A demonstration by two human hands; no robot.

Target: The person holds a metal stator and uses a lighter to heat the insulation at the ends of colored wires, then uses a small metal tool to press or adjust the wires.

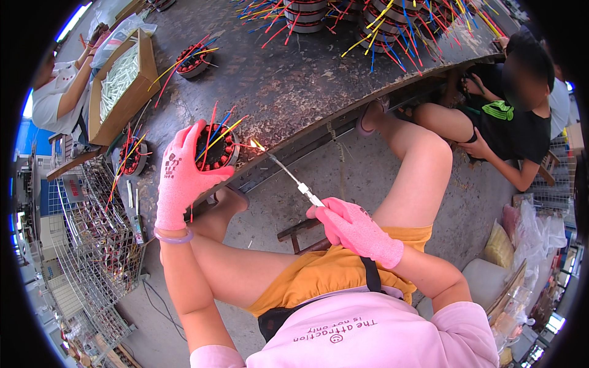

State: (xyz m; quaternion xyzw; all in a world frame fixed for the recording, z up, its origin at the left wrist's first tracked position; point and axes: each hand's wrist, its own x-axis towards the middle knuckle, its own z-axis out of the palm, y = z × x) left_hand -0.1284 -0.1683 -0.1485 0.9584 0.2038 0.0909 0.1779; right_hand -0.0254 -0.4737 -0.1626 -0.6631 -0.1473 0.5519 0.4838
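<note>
My left hand (190,168), in a pink glove, is closed round the side of a motor stator (219,154) at the table's edge. Red, blue and yellow wires stick up from its dark core and red windings. My right hand (356,228), gloved the same way, grips a slim metal torch (299,182) pointing up and left. A small orange flame (257,145) burns between the torch's tip and a wire end on the stator's right side. Left of my left hand sits another wired stator (133,155).
A worn dark table (270,80) carries a single stator (192,61), stacked stators (383,24) and a cardboard box (142,76) of white tubes. Wire racks (92,245) stand at left. One person (509,116) sits at right; another (61,92) is at far left.
</note>
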